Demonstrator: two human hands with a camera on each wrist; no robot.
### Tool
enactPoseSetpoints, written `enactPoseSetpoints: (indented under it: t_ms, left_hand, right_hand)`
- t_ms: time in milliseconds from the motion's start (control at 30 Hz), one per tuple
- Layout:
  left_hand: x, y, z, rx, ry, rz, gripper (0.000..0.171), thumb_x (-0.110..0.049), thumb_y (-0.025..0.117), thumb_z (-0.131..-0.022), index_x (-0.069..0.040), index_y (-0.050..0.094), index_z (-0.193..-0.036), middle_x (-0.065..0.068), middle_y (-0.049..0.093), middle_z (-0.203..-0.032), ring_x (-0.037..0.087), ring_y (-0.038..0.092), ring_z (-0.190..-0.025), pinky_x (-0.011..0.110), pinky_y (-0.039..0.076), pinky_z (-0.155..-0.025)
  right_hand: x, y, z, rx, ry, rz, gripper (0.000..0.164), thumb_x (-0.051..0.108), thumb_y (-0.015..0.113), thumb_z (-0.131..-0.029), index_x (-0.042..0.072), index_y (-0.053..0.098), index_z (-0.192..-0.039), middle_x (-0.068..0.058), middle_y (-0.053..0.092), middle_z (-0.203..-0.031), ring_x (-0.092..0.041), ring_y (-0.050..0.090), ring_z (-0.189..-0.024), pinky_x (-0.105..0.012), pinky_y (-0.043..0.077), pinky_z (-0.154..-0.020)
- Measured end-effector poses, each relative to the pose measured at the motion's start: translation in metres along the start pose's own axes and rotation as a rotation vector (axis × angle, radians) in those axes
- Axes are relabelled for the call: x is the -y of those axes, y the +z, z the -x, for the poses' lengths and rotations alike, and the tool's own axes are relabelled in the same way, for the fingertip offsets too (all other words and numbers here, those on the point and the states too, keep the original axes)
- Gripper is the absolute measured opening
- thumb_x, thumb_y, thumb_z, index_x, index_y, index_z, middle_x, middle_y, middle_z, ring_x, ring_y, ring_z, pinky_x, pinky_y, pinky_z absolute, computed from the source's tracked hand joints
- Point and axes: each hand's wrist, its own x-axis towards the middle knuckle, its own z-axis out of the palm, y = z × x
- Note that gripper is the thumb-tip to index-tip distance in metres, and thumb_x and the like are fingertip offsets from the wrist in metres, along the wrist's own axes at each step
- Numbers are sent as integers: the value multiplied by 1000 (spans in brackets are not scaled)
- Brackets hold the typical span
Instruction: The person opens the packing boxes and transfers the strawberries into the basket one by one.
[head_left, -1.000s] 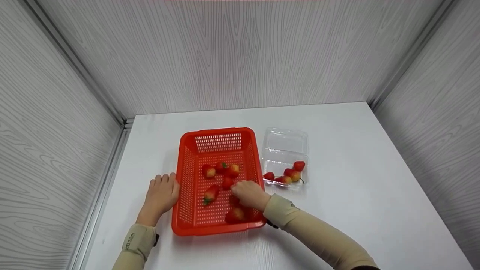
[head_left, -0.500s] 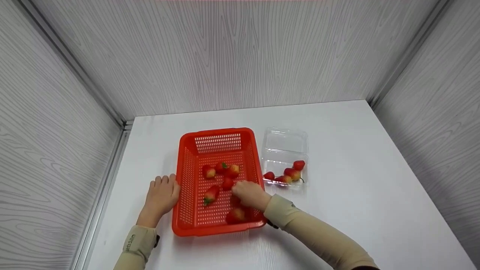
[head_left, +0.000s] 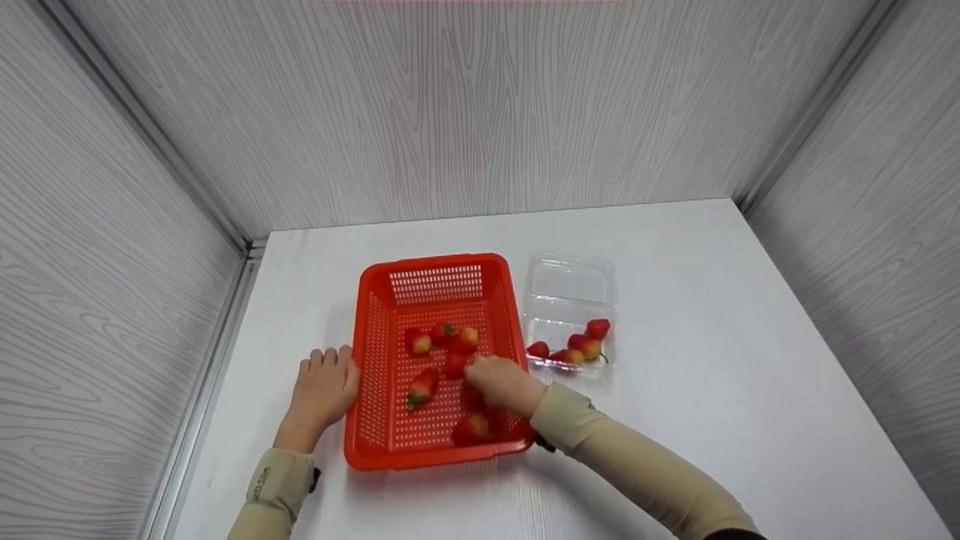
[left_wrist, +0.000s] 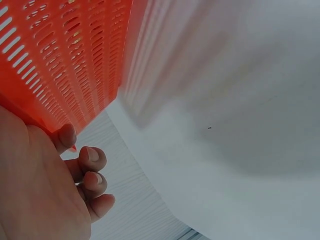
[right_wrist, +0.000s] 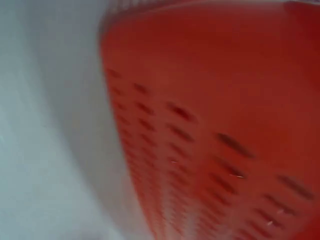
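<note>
A red plastic basket (head_left: 431,459) with slotted walls stands in front of me, and strawberries (head_left: 424,388) lie scattered inside it. My left hand (head_left: 322,390) holds its left rim from outside. In the left wrist view, the curled fingers (left_wrist: 92,185) show below the basket wall (left_wrist: 75,55), with the thumb hidden. My right hand (head_left: 506,384) reaches over the right rim into the basket, its fingers bent down among the strawberries near the right wall. I cannot tell what these fingers hold. Only the outer basket wall (right_wrist: 215,65) and the table fill the right wrist view.
To the right of the basket, a clear plastic clamshell box (head_left: 571,281) lies open with its lid toward the back. Several small red and yellow fruits (head_left: 585,346), one with a stem, sit in its near part. Pale wood-grain panels (head_left: 480,112) enclose the white table (head_left: 697,315).
My right hand has lifted very slightly within the basket. The left hand, the basket and the clear box stay practically where they were.
</note>
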Motion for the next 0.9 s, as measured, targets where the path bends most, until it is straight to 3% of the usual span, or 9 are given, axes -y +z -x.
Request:
enactPoseSetpoints:
  t_ms: [200,333,433,700,800,900]
  left_hand:
    - [0,1,0,-32,2,8,21,-20,34,-102,-4,46,-94,12,43,-80,32,37,-78,44,30,-71]
    - [-1,1,-1,-14,-8,5,22,-21,34,-102,-4,46,-96,13,43,-83,32,38,-80,45,30,-73]
    - [-1,1,-1,-2,-13,1,23,-21,34,-103,-3,47,-98,13,43,-84,33,38,-82,47,31,-74]
    - [0,1,-1,10,-20,15,24,-22,33,-103,-3,47,-100,13,43,-86,32,38,-84,47,31,-75]
    - [0,1,-1,14,-22,24,23,-22,33,-103,-4,46,-100,12,43,-85,32,37,-83,46,30,-74]
    - [0,1,-1,12,-18,28,23,-22,33,-103,-4,46,-99,12,42,-85,31,37,-82,45,30,-74]
  right_hand:
    - [-8,-45,8,8,-26,-140,26,-4,73,-78,4,74,-102,-11,70,-97,-23,65,-82,-34,55,-74]
    - [-30,-67,13,-110,-50,-269,25,-4,68,-81,3,74,-104,-11,72,-100,-24,67,-87,-36,55,-76]
    - [-52,-75,17,-201,-43,-329,17,0,68,-85,4,73,-100,-8,71,-93,-21,65,-82,-34,54,-75]
    - [-105,-71,28,-349,-17,-416,7,0,68,-87,-1,71,-93,-8,67,-82,-17,60,-72,-33,53,-68]
    - [-120,-61,32,-337,10,-422,8,1,68,-87,-1,72,-94,-10,69,-85,-19,62,-74,-35,54,-70]
    - [-130,-50,36,-268,53,-475,12,4,70,-88,1,72,-99,-15,71,-93,-21,64,-78,-36,56,-74]
